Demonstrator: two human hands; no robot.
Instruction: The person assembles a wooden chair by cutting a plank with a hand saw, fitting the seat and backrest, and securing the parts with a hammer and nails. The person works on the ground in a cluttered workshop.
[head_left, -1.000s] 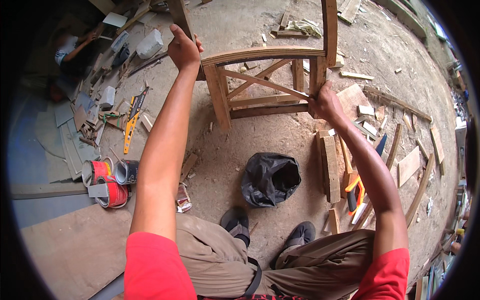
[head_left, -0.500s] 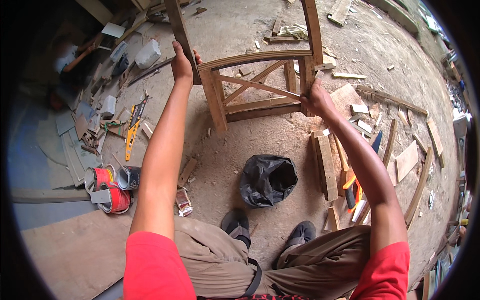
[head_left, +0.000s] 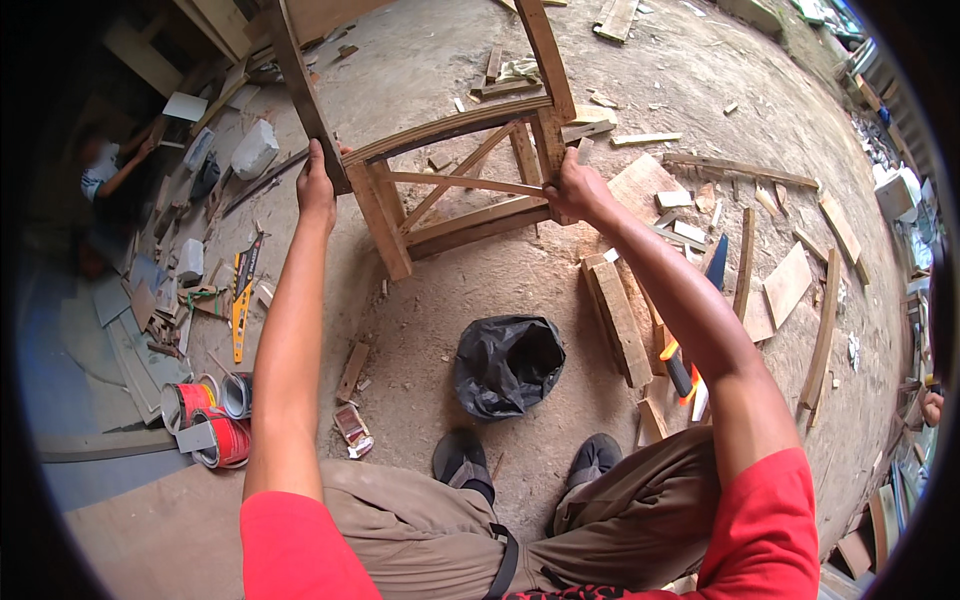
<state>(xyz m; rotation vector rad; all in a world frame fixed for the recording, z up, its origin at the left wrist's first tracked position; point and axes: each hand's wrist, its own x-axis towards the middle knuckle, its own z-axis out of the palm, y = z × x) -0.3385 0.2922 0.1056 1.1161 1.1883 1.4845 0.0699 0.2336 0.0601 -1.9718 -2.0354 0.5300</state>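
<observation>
Both arms stretch forward, holding up a wooden chair frame (head_left: 455, 133) with long uprights, a curved rail and crossed braces. At its left, my left hand (head_left: 318, 187) is closed around the dark upright beside the curved rail; some of its fingers are hidden behind the wood. My right hand (head_left: 577, 188) grips the right post where a cross brace meets it. The frame tilts, its left side lower and nearer me. Below it, a black plastic bag (head_left: 508, 368) sits open-mouthed on the ground in front of my feet.
Red paint cans (head_left: 222, 440) stand at the left, with a yellow-handled saw (head_left: 243, 300) beyond them. Right of the bag lie a wooden block (head_left: 615, 320), an orange-and-black saw handle (head_left: 680, 372) and scattered offcuts. Another person (head_left: 110, 180) is at the far left.
The chair frame has shifted left with both hands and tilted, its left side dropping slightly. The ground and things on it also appear further left, so my view has turned a little right.
</observation>
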